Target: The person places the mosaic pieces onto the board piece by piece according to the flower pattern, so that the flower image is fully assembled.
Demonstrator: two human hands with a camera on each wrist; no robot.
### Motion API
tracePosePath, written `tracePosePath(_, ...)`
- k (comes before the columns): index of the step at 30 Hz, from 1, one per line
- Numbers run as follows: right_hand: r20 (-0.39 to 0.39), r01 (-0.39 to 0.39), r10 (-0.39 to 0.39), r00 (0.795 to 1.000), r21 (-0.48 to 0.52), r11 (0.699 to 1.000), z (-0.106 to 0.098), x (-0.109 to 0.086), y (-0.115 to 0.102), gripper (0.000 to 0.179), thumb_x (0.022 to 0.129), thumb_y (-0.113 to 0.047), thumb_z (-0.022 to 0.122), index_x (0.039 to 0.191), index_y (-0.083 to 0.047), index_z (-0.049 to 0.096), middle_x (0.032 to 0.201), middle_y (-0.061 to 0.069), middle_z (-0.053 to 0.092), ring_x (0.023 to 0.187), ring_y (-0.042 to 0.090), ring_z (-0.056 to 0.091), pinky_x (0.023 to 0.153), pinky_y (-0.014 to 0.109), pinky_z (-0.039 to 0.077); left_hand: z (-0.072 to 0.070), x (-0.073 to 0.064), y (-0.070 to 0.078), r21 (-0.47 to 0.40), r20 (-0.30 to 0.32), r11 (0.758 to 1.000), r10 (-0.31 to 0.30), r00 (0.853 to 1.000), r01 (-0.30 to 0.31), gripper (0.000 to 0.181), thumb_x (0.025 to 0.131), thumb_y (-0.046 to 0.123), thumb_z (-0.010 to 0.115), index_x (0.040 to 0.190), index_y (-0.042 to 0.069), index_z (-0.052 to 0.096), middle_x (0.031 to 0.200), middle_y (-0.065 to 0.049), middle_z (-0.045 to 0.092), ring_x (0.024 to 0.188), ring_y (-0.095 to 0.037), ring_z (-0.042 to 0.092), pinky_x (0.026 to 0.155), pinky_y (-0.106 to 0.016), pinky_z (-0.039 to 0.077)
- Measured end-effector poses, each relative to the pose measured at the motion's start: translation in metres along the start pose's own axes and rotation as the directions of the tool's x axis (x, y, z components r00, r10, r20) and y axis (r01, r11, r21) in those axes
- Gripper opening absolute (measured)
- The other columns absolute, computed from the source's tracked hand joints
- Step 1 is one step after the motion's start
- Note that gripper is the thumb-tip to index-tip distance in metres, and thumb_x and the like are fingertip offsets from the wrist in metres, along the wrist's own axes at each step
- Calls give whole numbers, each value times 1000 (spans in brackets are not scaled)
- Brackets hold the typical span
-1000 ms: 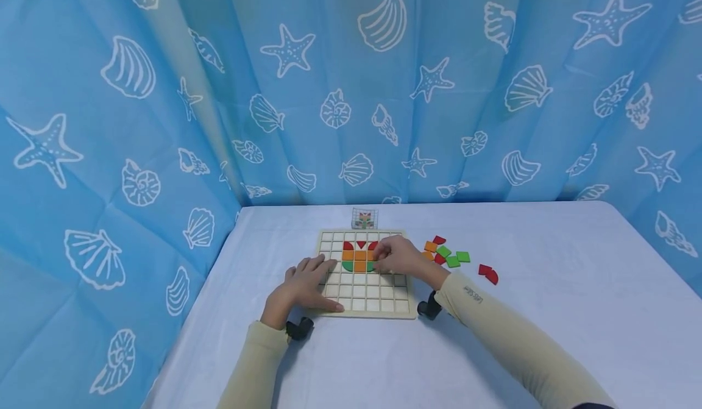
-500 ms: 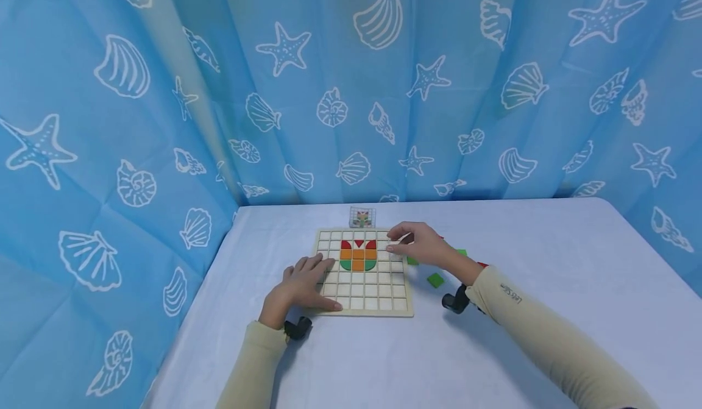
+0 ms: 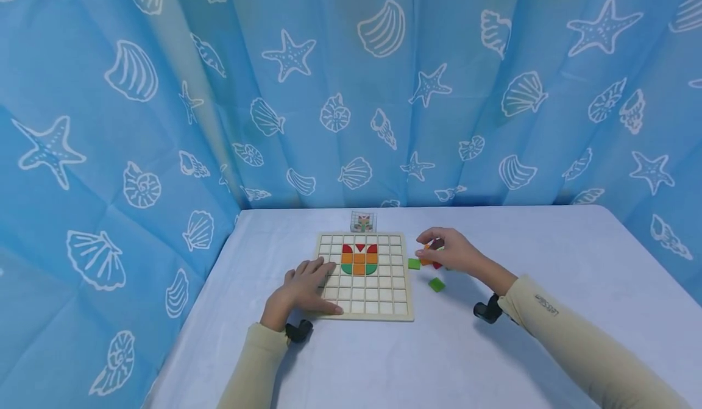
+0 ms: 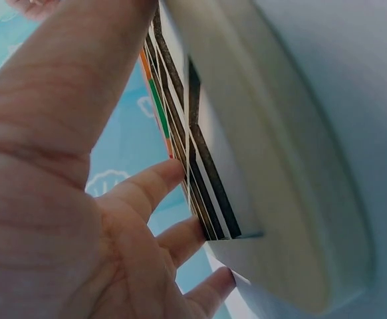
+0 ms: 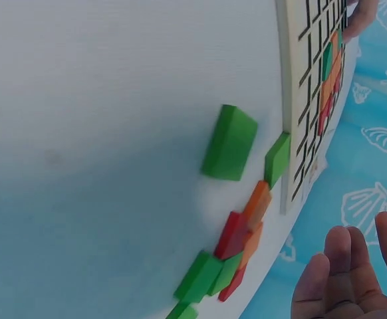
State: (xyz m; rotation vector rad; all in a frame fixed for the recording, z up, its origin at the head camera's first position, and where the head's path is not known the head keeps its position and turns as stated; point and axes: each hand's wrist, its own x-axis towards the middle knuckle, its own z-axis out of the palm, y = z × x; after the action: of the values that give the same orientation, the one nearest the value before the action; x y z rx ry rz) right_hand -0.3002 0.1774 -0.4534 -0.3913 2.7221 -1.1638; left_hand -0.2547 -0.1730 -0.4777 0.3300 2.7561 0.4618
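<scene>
My left hand (image 3: 304, 288) rests on the left side of a pale gridded board (image 3: 384, 316), fingers spread. In the left wrist view, its fingertips (image 4: 173, 171) touch the board. Red, orange and green tiles form a tulip-like shape (image 3: 359, 259) on the grid. My right hand (image 3: 446, 249) hovers above the loose tiles right of the board, thumb and fingers apart. The right wrist view shows the right hand's relaxed fingers (image 5: 340, 266) away from the tiles. Nearby lie a green tile (image 5: 230, 145), an orange tile (image 5: 257, 203) and a red tile (image 5: 231, 234).
Behind the board stands a small pattern card (image 3: 364, 221) with a coloured figure on a grid. One green tile (image 3: 414, 264) lies close to the board's right edge. A white cloth (image 3: 351, 366) covers the table, and a blue seashell curtain (image 3: 329, 61) hangs behind it.
My right hand has left the tile shape on the board and moved right, over the loose tiles. Two green tiles it had covered now show. My left hand has stayed put.
</scene>
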Motion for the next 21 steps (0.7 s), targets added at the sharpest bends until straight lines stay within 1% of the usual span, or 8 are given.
tracePosePath(3,-3,11,-11,1000,-20,1000,-4,-7,5,39,89,-26,74,121,-4,65,119,15,66,104,28,62,77,32,58,0,1,1,-2,-1,1000,-6,1000,6,105,68,62,82,154,27,33,164,-7,23,150,-35,18,119,-63,16)
tracePosePath(6,2,39,-39,999,-16,999,-8,-13,11,37,90,-24,73,120,-4,66,119,15,66,103,27,64,81,35,58,0,1,1,-1,-8,1000,-3,1000,3,106,68,62,82,154,27,33,164,-7,23,150,-35,19,119,-64,16)
tracePosePath(9,7,47,-47,999,-12,999,-9,-17,19,35,90,-23,73,118,-4,66,117,15,67,100,25,65,82,37,58,0,1,1,-4,-14,1000,-3,1000,3,106,67,62,83,154,26,34,164,-7,24,150,-35,19,118,-64,16)
tracePosePath(14,26,24,-24,999,-31,999,-7,-22,28,37,88,-26,76,117,-4,67,114,12,68,98,22,64,82,36,58,3,1,-1,-2,-13,1000,-3,1000,2,105,67,63,82,153,26,35,164,-7,24,149,-35,20,118,-65,17)
tracePosePath(18,37,6,-5,999,-32,999,-5,-26,32,34,88,-22,76,116,-6,67,112,11,68,97,22,63,81,36,58,3,1,-2,-1,-19,1000,8,1000,-8,105,68,63,82,153,26,34,164,-7,25,149,-36,20,118,-64,17)
tracePosePath(21,47,9,-7,999,-27,1000,-1,-28,35,31,87,-19,76,114,-7,67,109,8,68,95,21,63,80,35,58,2,1,-1,-6,-13,1000,5,1000,-5,105,67,62,82,153,26,34,164,-8,24,150,-36,19,118,-65,16)
